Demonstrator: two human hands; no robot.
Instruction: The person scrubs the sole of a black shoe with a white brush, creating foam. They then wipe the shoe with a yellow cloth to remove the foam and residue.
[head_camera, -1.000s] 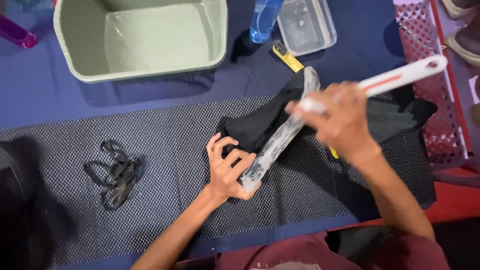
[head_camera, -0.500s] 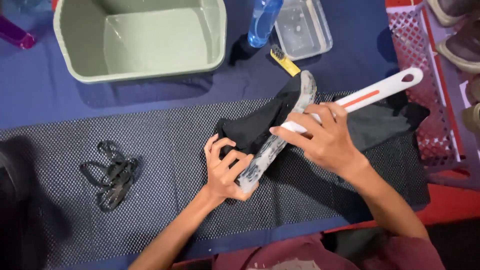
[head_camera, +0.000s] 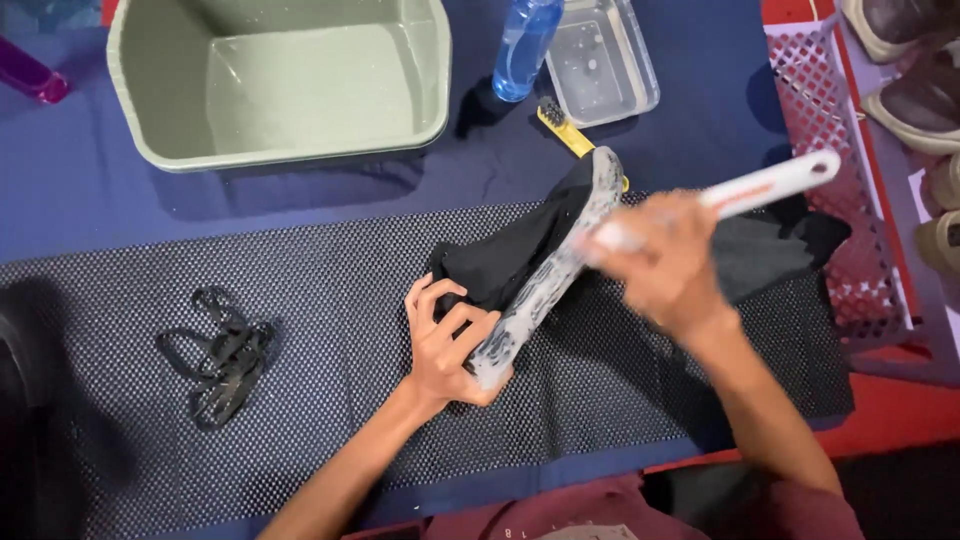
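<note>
Head view, looking down on a work surface.

Shoe (head_camera: 530, 265): black upper, pale soapy sole turned up; lies on the dotted black mat (head_camera: 330, 300), long axis running from near-left to far-right. It sits directly between the two hands.

Left hand (head_camera: 450, 345): clasped around the near end of the shoe, fingers curled over upper and sole edge, pinning it to the mat.

Right hand (head_camera: 665, 260): motion-blurred, closed around the white brush (head_camera: 770, 185), whose handle points up and to the right; the brush head meets the sole about midway along. This hand is the one nearer the far end of the shoe.

Surroundings: black laces (head_camera: 220, 355) loose on the mat, well left of the shoe. Green basin (head_camera: 275, 150) beyond the mat on the blue cloth. Blue bottle (head_camera: 525, 45) and clear tub (head_camera: 605, 60) behind the shoe; a small yellow brush (head_camera: 562, 128) just beyond the shoe's far tip. Pink basket (head_camera: 830, 130) at right, with other shoes (head_camera: 915, 100) past it. Nothing lies between hands and shoe.
</note>
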